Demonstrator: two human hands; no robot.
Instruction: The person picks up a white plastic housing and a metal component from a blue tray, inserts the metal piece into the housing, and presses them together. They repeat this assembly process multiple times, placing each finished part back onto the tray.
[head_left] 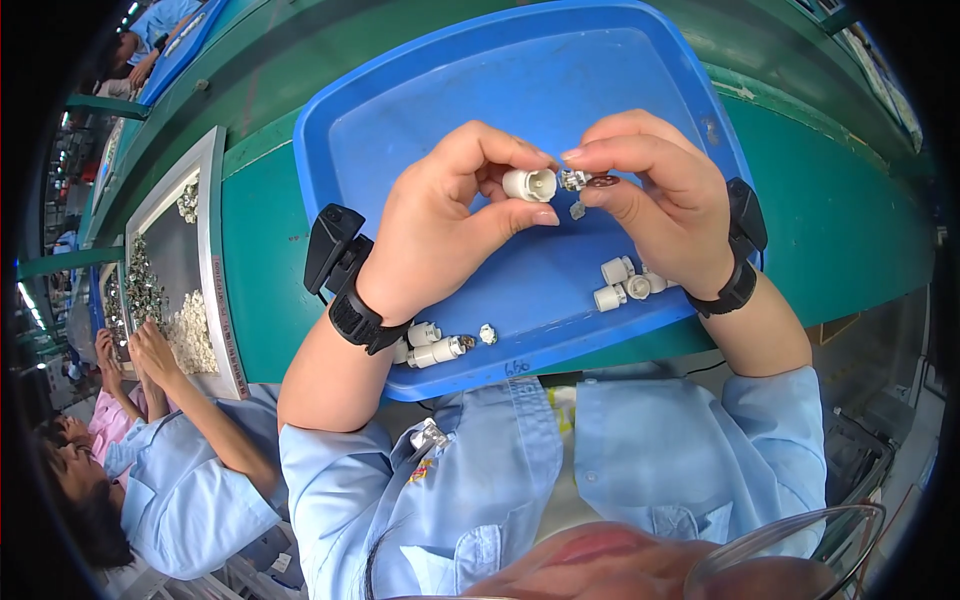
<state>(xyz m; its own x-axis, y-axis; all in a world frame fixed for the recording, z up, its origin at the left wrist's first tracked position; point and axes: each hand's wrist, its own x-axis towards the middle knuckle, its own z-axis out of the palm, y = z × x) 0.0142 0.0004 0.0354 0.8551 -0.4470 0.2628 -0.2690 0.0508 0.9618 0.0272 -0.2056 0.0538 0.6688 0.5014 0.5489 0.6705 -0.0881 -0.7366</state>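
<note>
White cylindrical housing [520, 185], one: held above the middle of the blue tray [310, 135], open mouth turned to the right. Left hand [430, 215]: fingers grasping the housing by its outer wall, thumb below, forefinger above, presumably to leave the mouth unobstructed. Right hand [665, 190]: fingers pinching a small metal part [574, 180] with a brown disc [603, 181]; metal end just beside the mouth, the grip seemingly chosen to leave that end exposed.

Tray, near-left corner: several white cylinders [432, 353] lying on their sides, one brown-ended; pale piece [488, 334] beside them. Near-right corner: cluster of white fittings [610, 297] by the right wrist, probably set aside to free the middle. Below the raised hands: translucent bit [578, 210], one; whether resting on the tray, cannot tell.

Green desk [255, 240]: carries the tray. Leftward, farther off: metal-framed tray [225, 330] with white heap [190, 330] and dark metallic heap [145, 285], apparently separated by kind; co-worker's hand [152, 352] at its near edge, grasp unclear.
</note>
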